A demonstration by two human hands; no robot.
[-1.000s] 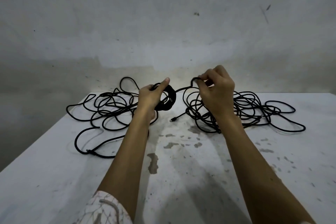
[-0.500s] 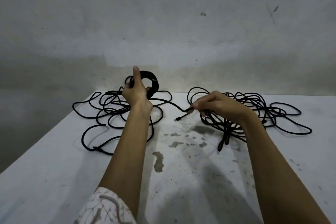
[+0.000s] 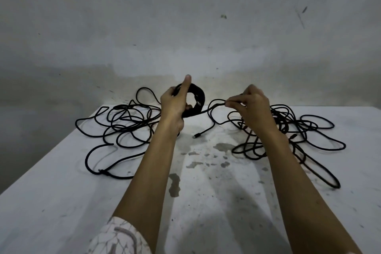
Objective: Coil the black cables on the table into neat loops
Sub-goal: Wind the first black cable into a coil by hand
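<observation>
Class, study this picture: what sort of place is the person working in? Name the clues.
Probably a bare workroom or storeroom, not a home: a stained, unpainted wall, a scuffed white table with dark blotches, and nothing on it but loose black cables.

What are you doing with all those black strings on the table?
A person is winding black cable into loops. The left hand holds up a small finished coil, thumb pointing up. The right hand pinches the next stretch of cable, which runs to the coil. Most of the job is left: a loose tangle lies on the white table to the left, another tangle to the right, and a plug end rests between them.
</observation>
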